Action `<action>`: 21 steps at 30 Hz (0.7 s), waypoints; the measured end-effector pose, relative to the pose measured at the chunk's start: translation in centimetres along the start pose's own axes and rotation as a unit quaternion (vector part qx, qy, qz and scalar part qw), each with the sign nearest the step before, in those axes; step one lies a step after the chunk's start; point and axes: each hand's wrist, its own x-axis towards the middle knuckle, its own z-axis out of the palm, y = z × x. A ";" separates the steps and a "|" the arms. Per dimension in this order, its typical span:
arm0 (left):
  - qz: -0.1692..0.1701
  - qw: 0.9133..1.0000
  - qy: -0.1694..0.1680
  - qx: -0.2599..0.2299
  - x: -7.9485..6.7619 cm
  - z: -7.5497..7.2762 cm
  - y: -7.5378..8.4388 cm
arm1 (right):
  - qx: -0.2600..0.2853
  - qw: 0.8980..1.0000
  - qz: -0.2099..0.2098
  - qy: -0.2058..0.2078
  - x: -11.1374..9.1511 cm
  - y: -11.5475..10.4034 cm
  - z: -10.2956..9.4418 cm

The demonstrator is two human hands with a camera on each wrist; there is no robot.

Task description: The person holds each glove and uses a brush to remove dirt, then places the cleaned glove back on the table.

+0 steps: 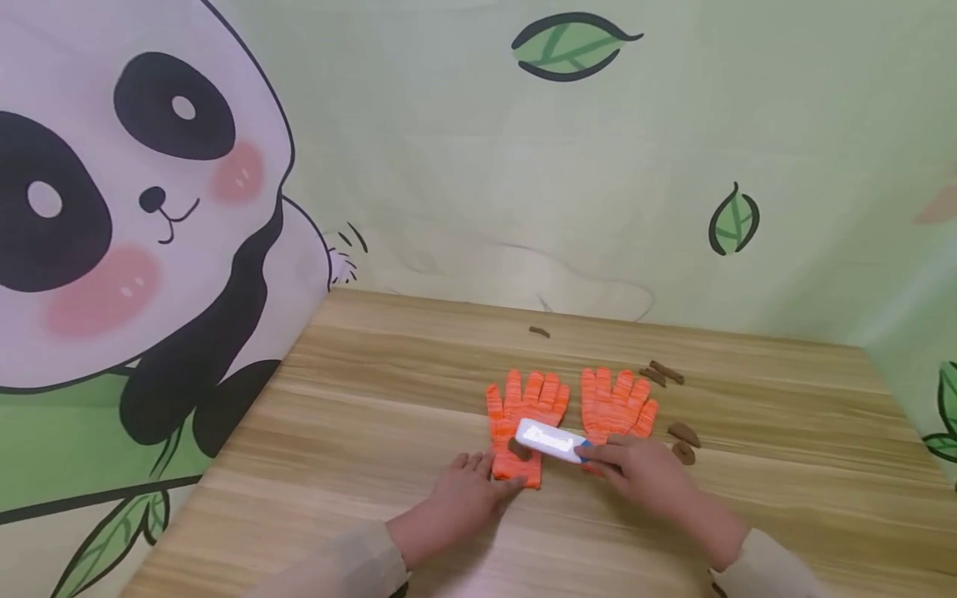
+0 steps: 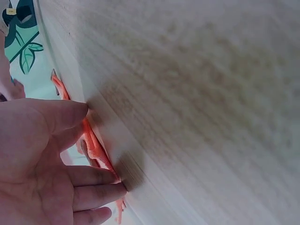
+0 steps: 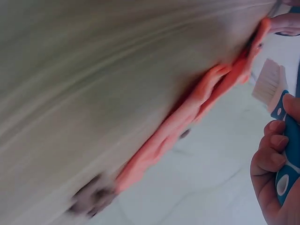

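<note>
Two orange knitted gloves lie side by side on the wooden table, the left glove (image 1: pixel 532 409) and the right glove (image 1: pixel 615 400), fingers pointing away. A brown lump (image 1: pixel 517 449) sits on the left glove near its cuff. My left hand (image 1: pixel 467 492) rests at that cuff, thumb and fingers extended along its edge. In my right hand (image 1: pixel 649 473) I grip a brush (image 3: pixel 291 140) with a blue handle and pale bristles. The brush head (image 1: pixel 549 440) hovers over the left glove beside the lump, and the right hand covers part of the right glove's cuff.
Brown strips (image 1: pixel 664 372) lie beyond the right glove, and brown lumps (image 1: pixel 684 453) sit to its right. A small brown piece (image 1: pixel 539 331) is near the table's back edge. A printed panda backdrop (image 1: pixel 478 166) stands behind the wooden table (image 1: pixel 336 415).
</note>
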 end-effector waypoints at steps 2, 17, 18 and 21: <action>0.005 1.000 0.009 0.006 0.0 0.0 0.0 | 0.005 1.000 -0.018 0.005 0.7 -0.6 0.5; -0.002 1.000 -0.009 0.000 0.0 0.2 -0.3 | -0.006 1.000 0.018 0.002 -0.3 0.1 -0.2; -0.002 1.000 -0.007 -0.001 0.0 0.2 -0.2 | -0.003 1.000 0.007 0.000 -0.1 -0.2 0.0; 0.000 1.000 -0.004 0.010 0.0 0.2 -0.1 | -0.008 1.000 -0.019 -0.017 0.6 -0.6 1.1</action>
